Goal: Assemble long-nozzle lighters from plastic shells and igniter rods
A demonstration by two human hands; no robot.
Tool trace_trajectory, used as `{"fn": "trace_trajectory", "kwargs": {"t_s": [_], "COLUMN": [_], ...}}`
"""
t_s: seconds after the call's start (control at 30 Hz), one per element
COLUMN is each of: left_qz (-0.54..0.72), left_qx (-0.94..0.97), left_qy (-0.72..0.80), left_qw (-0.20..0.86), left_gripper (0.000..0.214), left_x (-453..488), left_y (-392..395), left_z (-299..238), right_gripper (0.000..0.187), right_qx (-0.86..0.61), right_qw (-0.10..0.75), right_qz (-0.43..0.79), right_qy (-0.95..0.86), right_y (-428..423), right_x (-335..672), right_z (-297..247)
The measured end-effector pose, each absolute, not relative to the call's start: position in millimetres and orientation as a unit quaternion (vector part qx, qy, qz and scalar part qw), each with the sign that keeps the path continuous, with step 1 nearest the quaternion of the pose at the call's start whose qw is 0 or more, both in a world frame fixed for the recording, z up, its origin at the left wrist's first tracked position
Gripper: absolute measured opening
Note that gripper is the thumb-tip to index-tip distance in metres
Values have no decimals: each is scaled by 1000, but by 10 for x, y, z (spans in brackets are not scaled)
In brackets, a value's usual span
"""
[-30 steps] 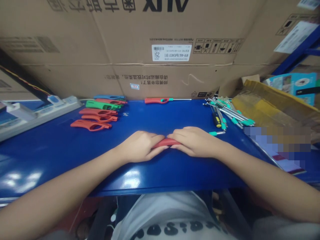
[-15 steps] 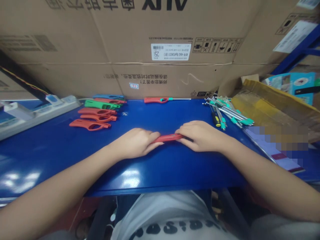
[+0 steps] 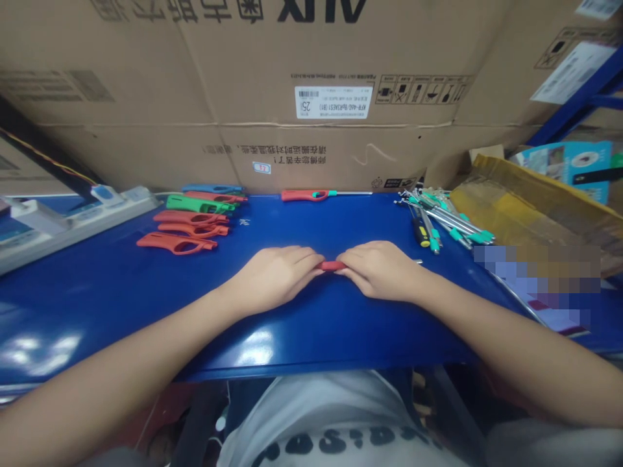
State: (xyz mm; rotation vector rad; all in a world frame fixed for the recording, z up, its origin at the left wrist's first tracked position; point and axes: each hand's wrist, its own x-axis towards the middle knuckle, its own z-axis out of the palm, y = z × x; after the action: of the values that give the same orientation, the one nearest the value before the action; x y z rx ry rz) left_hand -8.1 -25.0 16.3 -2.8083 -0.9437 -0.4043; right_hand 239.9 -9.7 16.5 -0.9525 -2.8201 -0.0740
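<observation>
Above the blue table, my left hand (image 3: 278, 275) and my right hand (image 3: 382, 269) are both closed on a red lighter casing (image 3: 333, 265). Only a short red stretch shows between my fingertips; both its ends are hidden in my hands. A small silver piece (image 3: 418, 261) sticks out behind my right hand, and I cannot tell whether it belongs to the lighter. Several red lighter casings (image 3: 176, 243) lie to the left, with a green casing (image 3: 195, 203) among them. A whole red lighter (image 3: 304, 195) with a metal rod lies at the back.
Metal lighter rods with teal ends (image 3: 452, 220) are heaped at the right, beside a black and yellow screwdriver (image 3: 421, 233). A white power strip (image 3: 87, 224) runs along the left. The large cardboard box (image 3: 170, 97) walls off the back; a yellow-taped carton (image 3: 535, 207) stands at the right.
My hands have drawn closer together over the red casing, so less of it shows. My right hand has shifted slightly left, and a silver piece now shows behind it.
</observation>
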Motion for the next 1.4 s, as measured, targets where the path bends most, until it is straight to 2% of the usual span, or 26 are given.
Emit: {"fn": "trace_trajectory", "kwargs": {"t_s": [0.27,0.4,0.53,0.67,0.9,1.03,1.2,1.4], "left_qz": [-184,-181,-188,-203,-230,-238,-257,-316], "left_qx": [-923,-916,-912,-913,-915,-915,-909,-889], "left_qy": [-328,-348,-356,-349,-330,-324,-327,-326], "left_qw": [81,79,81,65,22,28,13,-47], "left_gripper": [31,31,30,29,27,28,27,23], "left_x": [-128,-196,-238,-217,-104,-93,-144,-122], "left_y": [-219,-166,-137,-154,-251,-251,-194,-221], "left_z": [132,167,184,169,121,133,118,-5], "right_gripper": [36,32,19,25,37,43,29,25], "right_qx": [-328,-343,-335,-289,-225,-226,-233,-191], "right_qw": [71,84,97,145,201,198,167,161], "right_qz": [-25,-47,-20,3,-38,-63,-72,-135], "right_qy": [-942,-934,-937,-946,-953,-952,-955,-959], "right_y": [-52,102,243,246,64,25,60,56], "right_x": [2505,2765,2944,2898,2592,2583,2673,2623], "right_z": [285,350,371,311,142,178,258,145]}}
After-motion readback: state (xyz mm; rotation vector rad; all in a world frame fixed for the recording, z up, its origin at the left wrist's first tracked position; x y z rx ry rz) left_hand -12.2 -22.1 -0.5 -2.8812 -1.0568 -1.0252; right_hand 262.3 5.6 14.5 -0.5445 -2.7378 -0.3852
